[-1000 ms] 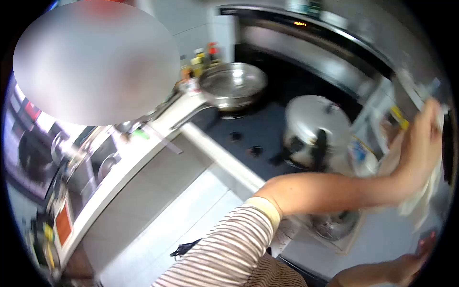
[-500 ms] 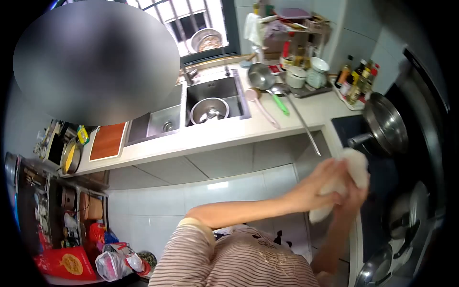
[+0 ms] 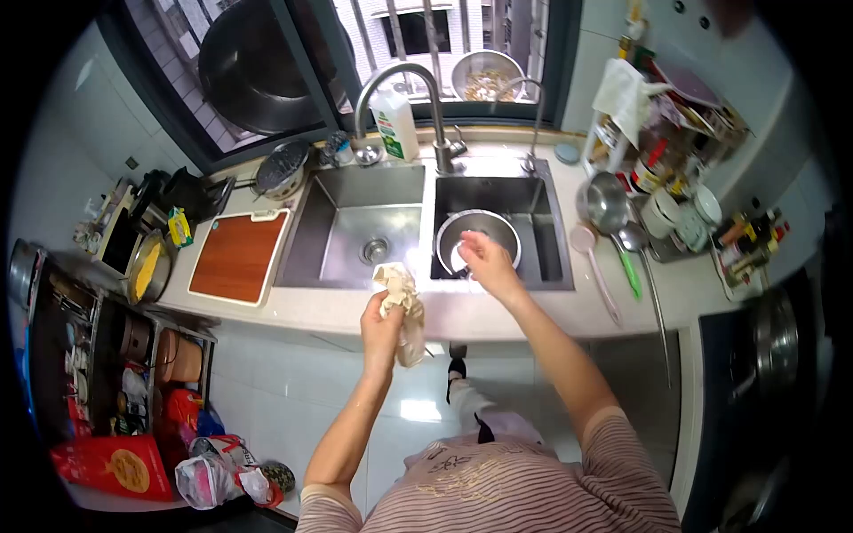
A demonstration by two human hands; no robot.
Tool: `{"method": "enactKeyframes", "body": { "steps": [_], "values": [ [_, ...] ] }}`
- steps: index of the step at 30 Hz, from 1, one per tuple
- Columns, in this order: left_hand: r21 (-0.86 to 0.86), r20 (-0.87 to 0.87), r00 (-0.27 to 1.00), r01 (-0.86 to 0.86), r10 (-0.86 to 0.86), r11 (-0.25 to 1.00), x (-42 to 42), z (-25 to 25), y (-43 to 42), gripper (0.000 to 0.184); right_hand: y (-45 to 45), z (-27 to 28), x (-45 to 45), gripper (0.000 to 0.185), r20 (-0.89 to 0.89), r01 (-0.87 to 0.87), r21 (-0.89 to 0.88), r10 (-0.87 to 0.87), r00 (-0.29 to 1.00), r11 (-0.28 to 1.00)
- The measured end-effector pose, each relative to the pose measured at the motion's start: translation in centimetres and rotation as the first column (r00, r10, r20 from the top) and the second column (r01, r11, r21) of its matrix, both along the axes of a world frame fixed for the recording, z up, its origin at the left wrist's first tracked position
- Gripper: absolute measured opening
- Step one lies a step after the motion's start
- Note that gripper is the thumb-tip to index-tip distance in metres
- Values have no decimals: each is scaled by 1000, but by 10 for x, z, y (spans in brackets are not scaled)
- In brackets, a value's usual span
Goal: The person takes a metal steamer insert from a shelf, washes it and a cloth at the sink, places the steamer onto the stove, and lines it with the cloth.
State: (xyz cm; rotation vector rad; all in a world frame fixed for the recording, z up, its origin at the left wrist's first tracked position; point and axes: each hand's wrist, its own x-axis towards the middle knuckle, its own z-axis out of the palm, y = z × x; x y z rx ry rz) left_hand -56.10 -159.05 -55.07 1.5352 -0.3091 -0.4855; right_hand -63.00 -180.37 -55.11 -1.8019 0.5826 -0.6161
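Cloth (image 3: 410, 306) now gripped by left hand (image 3: 380, 329) alone, not both as earlier; right hand (image 3: 489, 262) released.

Kitchen with double sink (image 3: 427, 222), ladle (image 3: 653, 284).

Pale countertop (image 3: 333, 309), red-brown cutting board (image 3: 238, 258), pink utensil (image 3: 584, 239), green-handled pan (image 3: 607, 202), metal ladle (image 3: 633, 237).

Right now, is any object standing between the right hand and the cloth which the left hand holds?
Nothing visible stands in the way. The cloth is in the left hand; the right hand is to its right, overlapping the metal bowl in view. Only the sink and counter show between them, apparently below.
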Motion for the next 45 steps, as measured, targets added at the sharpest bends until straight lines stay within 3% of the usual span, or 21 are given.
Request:
{"method": "enactKeyframes", "body": {
  "steps": [5, 7, 9, 11, 14, 16, 18, 19, 21, 23, 25, 27, 28, 30, 31, 32, 34, 37, 38, 41, 45],
  "values": [
    [228, 255, 967, -83, 23, 970, 132, -11, -38, 37, -144, -67, 162, 56, -125, 220, -2, -218, 968, 975],
    [403, 314, 949, -110, -25, 908, 168, -12, -59, 41, -188, -86, 205, 56, -110, 351, -274, -391, 914, 896],
    [514, 339, 937, -108, -86, 851, 191, -5, -78, 42, -240, -114, 252, 53, 237, 497, -420, -437, 868, 759],
    [488, 432, 894, -125, -115, 864, 210, -5, -91, 36, -259, -92, 260, 46, -56, 182, -254, -202, 978, 950],
    [435, 505, 853, -125, -127, 892, 231, -11, -101, 26, -277, -117, 266, 42, -236, 381, -239, -434, 870, 893],
    [349, 543, 836, -140, -78, 927, 245, -31, -109, 25, -260, -106, 269, 42, -189, 484, 185, -452, 872, 855],
    [295, 563, 824, -131, -62, 947, 256, -32, -122, 25, -256, -111, 263, 36, -105, 473, 384, -471, 876, 793],
    [275, 620, 780, -110, -89, 955, 261, -35, -127, 26, -264, -136, 250, 38, -12, 356, 304, -370, 929, 884],
    [302, 660, 739, -98, -133, 948, 267, -41, -142, 25, -179, -106, 253, 37, 100, 563, 179, -584, 806, 807],
    [341, 589, 783, -18, -199, 940, 267, -52, -157, 18, -84, -81, 254, 40, 183, 230, 194, -265, 947, 954],
    [266, 505, 856, -33, -110, 963, 263, -49, -168, 17, -44, -109, 259, 42, 48, 80, 438, -112, 993, 896],
    [120, 233, 972, 8, -36, 993, 264, -48, -172, 18, -6, -100, 272, 49, 184, -49, 784, -156, 971, 618],
    [90, 230, 973, -21, 0, 996, 265, -49, -171, 18, -6, -127, 265, 48, 273, -205, 876, -98, 957, 437],
    [89, 74, 994, -85, 78, 992, 269, -54, -168, 21, 17, -94, 268, 49, 336, -313, 904, -33, 941, 292],
    [126, 185, 981, -75, 51, 989, 274, -57, -160, 21, 28, -83, 271, 50, 366, -355, 911, -11, 931, 210],
    [164, 289, 957, -66, 16, 984, 279, -61, -150, 21, 36, -98, 285, 40, 191, -89, 948, -322, 927, 307],
    [355, 496, 852, -24, -167, 935, 288, -86, -136, 22, 20, -136, 284, 36, 229, -102, 891, -245, 942, 442],
    [-55, 48, 998, -42, 45, 998, 284, -158, -141, 35, 2, -149, 285, 27, 366, -223, 776, -132, 921, 590],
    [-247, -589, 795, -9, -143, 969, 286, -107, -123, 48, 0, -147, 286, 26, 365, -243, 751, -80, 928, 615],
    [-550, -783, 316, 51, -536, 834, 296, -84, -92, 50, 18, -101, 299, 33, 351, -294, 717, 36, 936, 632],
    [-431, -762, 411, 254, -500, 866, 291, -98, -101, 46, 17, -94, 299, 60, 335, -328, 751, 98, 937, 573]
  ]
}}
